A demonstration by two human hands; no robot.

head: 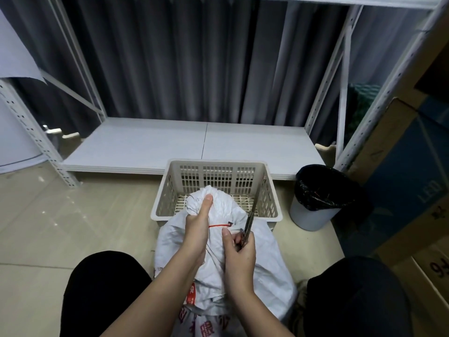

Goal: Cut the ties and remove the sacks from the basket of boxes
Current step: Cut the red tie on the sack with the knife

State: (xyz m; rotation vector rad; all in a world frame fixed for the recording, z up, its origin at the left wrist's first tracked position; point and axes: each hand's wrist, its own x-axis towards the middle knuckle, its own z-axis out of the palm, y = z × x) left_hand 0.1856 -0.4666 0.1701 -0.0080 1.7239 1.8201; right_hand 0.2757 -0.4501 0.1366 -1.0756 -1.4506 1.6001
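Sack [257, 261] fills the gap between knees; bin [315, 200] crowds basket [216, 164] rightward.

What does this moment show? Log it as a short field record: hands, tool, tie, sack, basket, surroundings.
left hand: grips the bunched neck of the sack
right hand: holds scissors, blades pointing up, not on the tie
tie: red, still around the neck, uncut
sack: white woven, between the knees, top leaning over the basket's near rim
basket: beige, perforated; its visible floor is bare
bin: black-lined, right of the basket
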